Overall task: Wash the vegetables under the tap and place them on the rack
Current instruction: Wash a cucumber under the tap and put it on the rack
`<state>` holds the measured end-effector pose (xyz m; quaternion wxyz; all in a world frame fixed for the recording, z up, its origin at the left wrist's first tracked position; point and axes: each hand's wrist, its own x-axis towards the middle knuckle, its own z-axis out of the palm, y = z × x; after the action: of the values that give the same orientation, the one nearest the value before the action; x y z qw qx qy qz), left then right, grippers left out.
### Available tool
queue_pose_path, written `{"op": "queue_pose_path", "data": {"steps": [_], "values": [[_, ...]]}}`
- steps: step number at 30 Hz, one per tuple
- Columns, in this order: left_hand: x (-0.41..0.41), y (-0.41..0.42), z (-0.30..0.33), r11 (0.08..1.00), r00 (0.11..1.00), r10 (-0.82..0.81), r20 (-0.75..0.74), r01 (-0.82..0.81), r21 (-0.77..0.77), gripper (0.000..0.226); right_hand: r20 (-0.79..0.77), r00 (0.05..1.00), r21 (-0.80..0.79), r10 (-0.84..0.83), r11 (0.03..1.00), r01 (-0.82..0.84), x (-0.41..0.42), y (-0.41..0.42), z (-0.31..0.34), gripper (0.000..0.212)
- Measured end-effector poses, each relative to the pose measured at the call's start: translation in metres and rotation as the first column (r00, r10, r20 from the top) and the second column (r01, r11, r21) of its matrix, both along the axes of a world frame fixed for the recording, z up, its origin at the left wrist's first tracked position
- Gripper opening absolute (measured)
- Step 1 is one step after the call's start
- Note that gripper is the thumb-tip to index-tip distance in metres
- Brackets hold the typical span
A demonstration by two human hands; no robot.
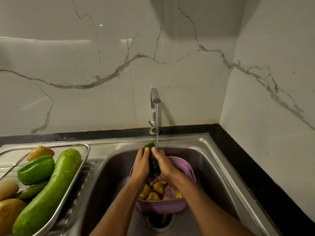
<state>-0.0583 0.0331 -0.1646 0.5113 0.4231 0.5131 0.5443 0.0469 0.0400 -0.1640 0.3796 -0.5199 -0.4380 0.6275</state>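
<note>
A dark green cucumber (152, 157) stands nearly upright between my two hands over the sink (201, 160). My left hand (141, 166) grips its left side, and my right hand (164, 163) wraps its right side. Water runs from the steel tap (154, 99) in a thin stream just right of the cucumber's top. Below my hands a purple colander (185, 169) holds several small potatoes (157, 187). On the left, a steel rack (86, 150) carries a long light green gourd (51, 189), a green capsicum (36, 169) and potatoes (40, 151).
The sink drain (160, 223) lies below the colander. A black counter edge (255, 167) runs behind and to the right of the sink. Marble-patterned walls close in at the back and right.
</note>
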Motion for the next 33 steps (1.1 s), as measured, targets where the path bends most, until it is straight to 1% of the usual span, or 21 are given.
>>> {"op": "queue_pose_path", "data": {"steps": [1, 2, 3, 4, 6, 7, 8, 10, 12, 13, 15, 17, 19, 20, 22, 24, 26, 28, 31, 33], "values": [[-0.001, -0.001, 0.001, 0.997, 0.998, 0.006, 0.055, -0.002, -0.08, 0.034, 0.17, 0.985, 0.116, 0.029, 0.992, -0.049, -0.004, -0.001, -0.006, 0.066], [-0.003, -0.003, 0.003, 0.988, 0.993, 0.024, 0.115, -0.006, -0.153, 0.037, 0.285, 0.958, 0.193, 0.028, 0.977, -0.086, -0.01, -0.004, -0.009, 0.07], [-0.005, -0.007, 0.006, 0.977, 0.988, 0.027, 0.15, 0.006, -0.213, 0.04, 0.343, 0.939, 0.24, 0.0, 0.967, -0.088, -0.015, -0.008, -0.01, 0.072], [-0.006, -0.009, 0.008, 0.972, 0.987, 0.017, 0.157, 0.021, -0.235, 0.041, 0.379, 0.922, 0.286, -0.077, 0.958, -0.037, -0.02, -0.011, -0.011, 0.073], [0.002, -0.013, 0.01, 0.975, 0.994, -0.018, 0.11, 0.042, -0.219, 0.042, 0.447, 0.851, 0.337, -0.275, 0.933, 0.125, -0.023, -0.011, -0.01, 0.06], [0.008, -0.013, 0.009, 0.98, 0.997, -0.02, 0.081, 0.035, -0.196, 0.041, 0.445, 0.825, 0.337, -0.348, 0.919, 0.206, -0.023, -0.01, -0.007, 0.056], [0.013, -0.014, 0.009, 0.985, 0.998, -0.033, 0.06, 0.042, -0.166, 0.039, 0.412, 0.83, 0.308, -0.375, 0.915, 0.26, -0.021, -0.006, -0.008, 0.057], [0.023, -0.016, 0.006, 0.982, 0.994, -0.086, 0.06, 0.095, -0.16, 0.041, 0.287, 0.896, 0.258, -0.339, 0.928, 0.268, -0.012, 0.0, -0.008, 0.058], [0.029, -0.018, 0.01, 0.976, 0.99, -0.1, 0.097, 0.116, -0.184, 0.039, 0.217, 0.928, 0.239, -0.303, 0.938, 0.251, -0.004, 0.004, -0.011, 0.044], [0.028, -0.018, 0.012, 0.974, 0.988, -0.092, 0.122, 0.114, -0.194, 0.035, 0.224, 0.928, 0.239, -0.299, 0.94, 0.245, -0.002, 0.005, -0.012, 0.041], [0.023, -0.018, 0.015, 0.96, 0.974, -0.055, 0.218, 0.111, -0.256, 0.036, 0.299, 0.908, 0.254, -0.294, 0.942, 0.221, -0.001, -0.002, -0.01, 0.041], [0.013, -0.019, 0.021, 0.94, 0.945, 0.005, 0.326, 0.107, -0.324, 0.036, 0.383, 0.89, 0.297, -0.248, 0.945, 0.135, -0.007, -0.01, -0.01, 0.039], [0.005, -0.022, 0.024, 0.932, 0.925, 0.037, 0.378, 0.104, -0.347, 0.036, 0.432, 0.874, 0.327, -0.223, 0.942, 0.079, -0.015, -0.017, -0.01, 0.037], [0.003, -0.022, 0.026, 0.936, 0.923, 0.051, 0.381, 0.09, -0.341, 0.036, 0.437, 0.864, 0.356, -0.251, 0.93, 0.09, -0.02, -0.018, -0.009, 0.038], [0.008, -0.024, 0.028, 0.949, 0.936, 0.065, 0.347, 0.05, -0.312, 0.034, 0.413, 0.845, 0.401, -0.34, 0.901, 0.166, -0.023, -0.014, -0.008, 0.039], [0.016, -0.026, 0.025, 0.957, 0.952, 0.044, 0.304, 0.047, -0.285, 0.032, 0.372, 0.836, 0.391, -0.404, 0.885, 0.253, -0.021, -0.004, -0.01, 0.041], [0.023, -0.027, 0.024, 0.959, 0.961, 0.005, 0.275, 0.074, -0.273, 0.031, 0.382, 0.821, 0.377, -0.424, 0.883, 0.281, -0.014, 0.001, -0.011, 0.043], [0.021, -0.026, 0.025, 0.954, 0.965, -0.008, 0.263, 0.086, -0.287, 0.032, 0.455, 0.8, 0.376, -0.391, 0.899, 0.226, -0.011, -0.001, -0.01, 0.044], [0.01, -0.023, 0.027, 0.936, 0.952, 0.035, 0.303, 0.075, -0.344, 0.037, 0.573, 0.762, 0.384, -0.301, 0.92, 0.074, -0.013, -0.018, -0.005, 0.043], [0.006, -0.024, 0.029, 0.937, 0.942, 0.039, 0.333, 0.081, -0.339, 0.038, 0.576, 0.762, 0.408, -0.296, 0.912, 0.047, -0.017, -0.024, -0.002, 0.043]]}}
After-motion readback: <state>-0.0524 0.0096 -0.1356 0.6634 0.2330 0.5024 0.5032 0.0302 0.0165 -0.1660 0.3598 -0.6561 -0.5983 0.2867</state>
